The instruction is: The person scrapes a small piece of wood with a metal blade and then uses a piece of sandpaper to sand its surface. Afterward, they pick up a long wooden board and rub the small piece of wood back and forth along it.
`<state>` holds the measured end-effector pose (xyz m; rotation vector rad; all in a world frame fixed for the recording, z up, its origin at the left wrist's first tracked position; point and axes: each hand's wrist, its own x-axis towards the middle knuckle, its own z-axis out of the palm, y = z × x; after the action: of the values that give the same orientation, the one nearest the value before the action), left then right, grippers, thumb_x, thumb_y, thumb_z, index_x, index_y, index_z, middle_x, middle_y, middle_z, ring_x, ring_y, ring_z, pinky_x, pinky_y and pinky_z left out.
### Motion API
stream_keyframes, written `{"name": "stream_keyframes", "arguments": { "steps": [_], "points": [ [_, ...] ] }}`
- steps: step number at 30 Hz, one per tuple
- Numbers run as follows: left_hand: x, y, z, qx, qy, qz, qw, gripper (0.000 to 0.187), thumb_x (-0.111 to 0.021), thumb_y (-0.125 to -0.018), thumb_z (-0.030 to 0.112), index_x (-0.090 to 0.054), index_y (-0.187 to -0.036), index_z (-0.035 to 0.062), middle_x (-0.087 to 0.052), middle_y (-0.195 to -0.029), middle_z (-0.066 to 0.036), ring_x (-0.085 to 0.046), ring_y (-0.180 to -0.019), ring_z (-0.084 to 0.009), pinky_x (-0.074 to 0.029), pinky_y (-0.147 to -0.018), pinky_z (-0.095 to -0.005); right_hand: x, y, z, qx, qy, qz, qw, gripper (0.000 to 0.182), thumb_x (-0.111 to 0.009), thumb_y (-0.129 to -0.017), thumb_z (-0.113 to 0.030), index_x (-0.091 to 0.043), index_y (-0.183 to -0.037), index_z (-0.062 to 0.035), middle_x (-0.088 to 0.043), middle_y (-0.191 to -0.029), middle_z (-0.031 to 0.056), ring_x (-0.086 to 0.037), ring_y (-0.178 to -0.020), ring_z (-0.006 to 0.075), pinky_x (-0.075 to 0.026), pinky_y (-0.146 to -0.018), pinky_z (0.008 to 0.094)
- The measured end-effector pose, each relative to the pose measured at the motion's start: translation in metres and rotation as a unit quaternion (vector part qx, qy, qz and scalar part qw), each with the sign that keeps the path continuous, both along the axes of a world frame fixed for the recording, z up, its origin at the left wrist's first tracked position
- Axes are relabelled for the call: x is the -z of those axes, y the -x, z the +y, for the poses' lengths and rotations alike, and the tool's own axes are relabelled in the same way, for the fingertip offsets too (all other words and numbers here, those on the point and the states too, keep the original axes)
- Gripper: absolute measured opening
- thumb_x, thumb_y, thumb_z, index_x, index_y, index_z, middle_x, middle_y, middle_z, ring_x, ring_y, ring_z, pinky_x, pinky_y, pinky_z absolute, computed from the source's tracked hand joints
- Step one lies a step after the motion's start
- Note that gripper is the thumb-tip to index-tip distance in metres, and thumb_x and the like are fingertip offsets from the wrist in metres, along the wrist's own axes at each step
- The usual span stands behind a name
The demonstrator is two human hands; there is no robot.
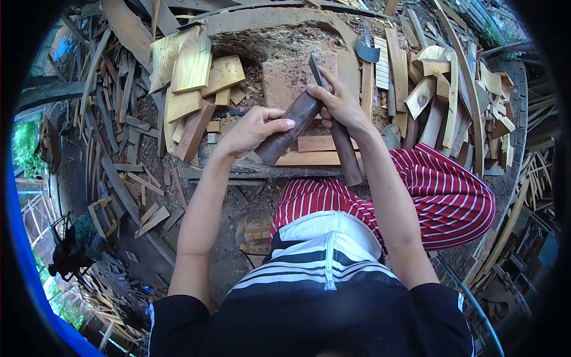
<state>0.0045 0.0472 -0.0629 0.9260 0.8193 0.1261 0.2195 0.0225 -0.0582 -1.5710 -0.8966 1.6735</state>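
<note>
My left hand (pixel 257 129) is wrapped round the lower part of a dark brown wooden piece (pixel 302 113), thick and smoothly rounded, held at a slant above the bench. At its upper end my right hand (pixel 340 102) grips a hand tool with a round wooden handle (pixel 345 152) that points down towards my lap. From the top of that hand sticks up a narrow dark blade (pixel 315 70). My right thumb lies at the upper end of the brown piece. Whether blade and wood touch is hidden by the fingers.
A worn wooden bench block (pixel 279 74) lies ahead. Yellowish wood blocks (pixel 193 65) are stacked on the left, with offcuts (pixel 437 89) piled on the right. A curved dark blade (pixel 367 53) rests at the back. Two reddish strips (pixel 324 143) lie near the front edge.
</note>
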Motion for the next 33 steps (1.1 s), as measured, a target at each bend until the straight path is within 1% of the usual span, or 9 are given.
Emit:
{"name": "stream_keyframes", "arguments": {
  "steps": [10, 12, 15, 23, 25, 26, 27, 29, 33],
  "points": [
    [0.011, -0.002, -0.025, -0.118, 0.163, -0.106, 0.974, 0.049, -0.048, -0.096, 0.036, -0.052, -0.115, -0.0086, -0.063, -0.083, -0.015, -0.067, -0.065, -0.0184, -0.059, -0.059, -0.0306, -0.002, -0.005, 0.000, -0.012, -0.014, 0.077, 0.997, 0.063, -0.058, -0.094, -0.026, -0.028, -0.147, -0.0141, -0.043, -0.071, -0.0042, -0.041, -0.050, 0.0035, -0.034, -0.040, 0.0192],
    [0.022, -0.006, -0.033, -0.154, 0.387, -0.279, 0.865, 0.059, -0.042, -0.098, 0.046, -0.048, -0.122, -0.0078, -0.062, -0.083, -0.012, -0.064, -0.063, -0.0145, -0.055, -0.052, -0.0256, -0.001, -0.005, 0.001, -0.019, -0.037, 0.088, 0.995, 0.065, -0.058, -0.094, -0.027, -0.025, -0.148, -0.0146, -0.042, -0.071, -0.0045, -0.041, -0.051, 0.0036, -0.034, -0.040, 0.0189],
    [0.026, -0.012, -0.039, -0.149, 0.412, -0.308, 0.844, 0.065, -0.034, -0.099, 0.053, -0.044, -0.128, -0.0047, -0.060, -0.082, -0.010, -0.060, -0.061, -0.0119, -0.050, -0.046, -0.0220, -0.002, -0.007, 0.003, -0.016, -0.061, 0.095, 0.993, 0.071, -0.061, -0.092, -0.027, -0.021, -0.150, -0.0157, -0.045, -0.072, -0.0036, -0.042, -0.052, 0.0035, -0.035, -0.041, 0.0189],
    [0.015, -0.017, -0.041, -0.255, 0.243, -0.169, 0.920, 0.050, -0.045, -0.098, 0.044, -0.048, -0.120, -0.0012, -0.060, -0.083, -0.011, -0.058, -0.059, -0.0116, -0.049, -0.046, -0.0217, 0.012, 0.009, 0.003, -0.012, -0.050, -0.026, 0.998, 0.101, -0.080, -0.076, -0.032, -0.016, -0.151, -0.0124, -0.055, -0.078, 0.0037, -0.049, -0.053, 0.0073, -0.039, -0.042, 0.0218],
    [0.009, -0.016, -0.039, -0.258, 0.164, -0.087, 0.948, 0.042, -0.050, -0.097, 0.039, -0.051, -0.113, -0.0001, -0.061, -0.081, -0.011, -0.060, -0.060, -0.0117, -0.050, -0.046, -0.0222, 0.017, 0.012, 0.004, -0.081, -0.148, -0.148, 0.974, 0.110, -0.083, -0.071, -0.036, -0.014, -0.149, -0.0007, -0.049, -0.128, 0.0275, -0.056, -0.110, 0.0301, -0.048, -0.091, 0.0379],
    [0.009, -0.015, -0.040, -0.259, 0.164, -0.087, 0.948, 0.042, -0.050, -0.097, 0.039, -0.051, -0.113, -0.0001, -0.061, -0.081, -0.011, -0.060, -0.060, -0.0117, -0.050, -0.046, -0.0222, 0.018, 0.011, 0.001, -0.060, -0.135, -0.065, 0.987, 0.113, -0.083, -0.069, -0.038, -0.013, -0.148, 0.0029, -0.032, -0.143, 0.0310, -0.032, -0.135, 0.0362, -0.026, -0.112, 0.0424],
    [0.009, -0.014, -0.039, -0.252, 0.140, -0.082, 0.954, 0.039, -0.050, -0.097, 0.036, -0.052, -0.109, -0.0012, -0.061, -0.080, -0.010, -0.060, -0.060, -0.0113, -0.050, -0.047, -0.0221, 0.018, 0.011, 0.001, -0.060, -0.137, -0.065, 0.987, 0.113, -0.083, -0.069, -0.038, -0.013, -0.148, 0.0029, -0.032, -0.143, 0.0310, -0.032, -0.135, 0.0362, -0.026, -0.112, 0.0424],
    [0.010, -0.012, -0.040, -0.247, 0.117, -0.075, 0.959, 0.037, -0.050, -0.097, 0.034, -0.053, -0.105, -0.0023, -0.061, -0.078, -0.010, -0.060, -0.059, -0.0109, -0.050, -0.047, -0.0221, 0.021, 0.012, -0.001, -0.064, -0.143, -0.067, 0.985, 0.110, -0.083, -0.070, -0.038, -0.015, -0.150, -0.0024, -0.045, -0.134, 0.0278, -0.051, -0.118, 0.0324, -0.046, -0.095, 0.0388],
    [0.005, -0.010, -0.039, -0.225, 0.056, -0.029, 0.972, 0.036, -0.051, -0.097, 0.033, -0.053, -0.103, -0.0020, -0.060, -0.078, -0.009, -0.059, -0.058, -0.0091, -0.050, -0.045, -0.0209, 0.002, 0.010, -0.001, -0.054, -0.044, -0.021, 0.997, 0.099, -0.079, -0.076, -0.034, -0.017, -0.151, -0.0104, -0.058, -0.114, 0.0192, -0.061, -0.082, 0.0198, -0.051, -0.063, 0.0286]
  ]
}}
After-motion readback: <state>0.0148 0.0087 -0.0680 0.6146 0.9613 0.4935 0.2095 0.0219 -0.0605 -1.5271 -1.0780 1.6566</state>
